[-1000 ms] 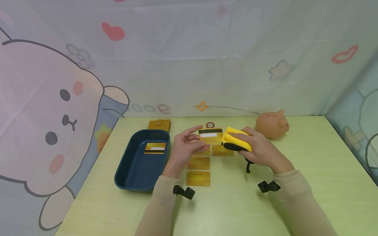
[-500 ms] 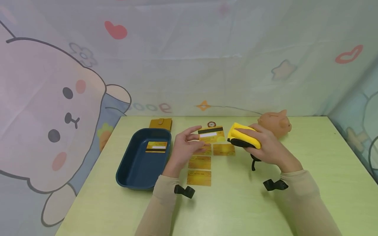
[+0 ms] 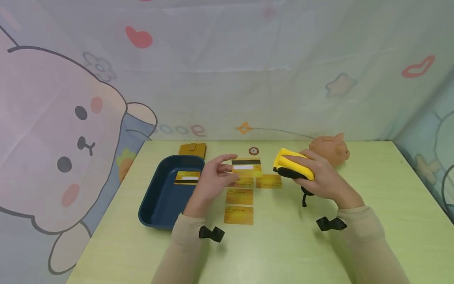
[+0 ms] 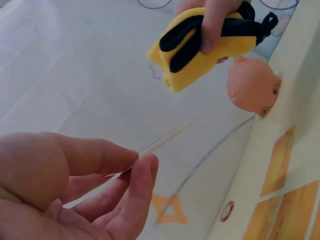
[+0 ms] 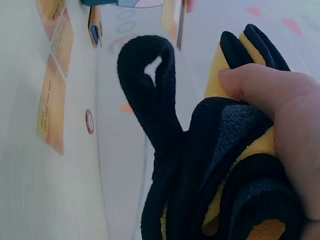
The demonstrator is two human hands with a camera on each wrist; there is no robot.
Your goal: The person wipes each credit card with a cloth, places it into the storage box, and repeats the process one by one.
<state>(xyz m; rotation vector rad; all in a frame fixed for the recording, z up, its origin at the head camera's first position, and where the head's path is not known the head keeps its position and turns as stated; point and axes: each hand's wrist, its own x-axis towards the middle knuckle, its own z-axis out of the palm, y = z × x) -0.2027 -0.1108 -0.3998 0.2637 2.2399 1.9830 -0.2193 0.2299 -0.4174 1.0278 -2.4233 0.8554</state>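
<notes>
My left hand (image 3: pixel 216 179) pinches a gold bank card (image 3: pixel 248 165) by its left edge, thumb on one face and fingers on the other. Its dark magnetic stripe faces up in the head view; in the left wrist view the card (image 4: pixel 172 136) shows nearly edge-on. To the right, my right hand (image 3: pixel 319 173) grips a folded yellow and black cloth (image 3: pixel 292 163), apart from the card. A black hanging loop (image 5: pixel 147 75) sticks out of the cloth. Below the held card, several gold cards (image 3: pixel 239 196) lie on the table, one partly hidden behind it.
A dark blue tray (image 3: pixel 150 205) on the left holds one gold card (image 3: pixel 187 177), stripe showing. Behind it lies a brown wallet (image 3: pixel 192 150). A red and white chip (image 3: pixel 253 151) is at the back, and a pink piggy bank (image 3: pixel 328 150) stands behind the right hand.
The cloth has moved right, away from the card, then stayed there. My left hand has shifted left and slightly nearer with the card, toward the tray.
</notes>
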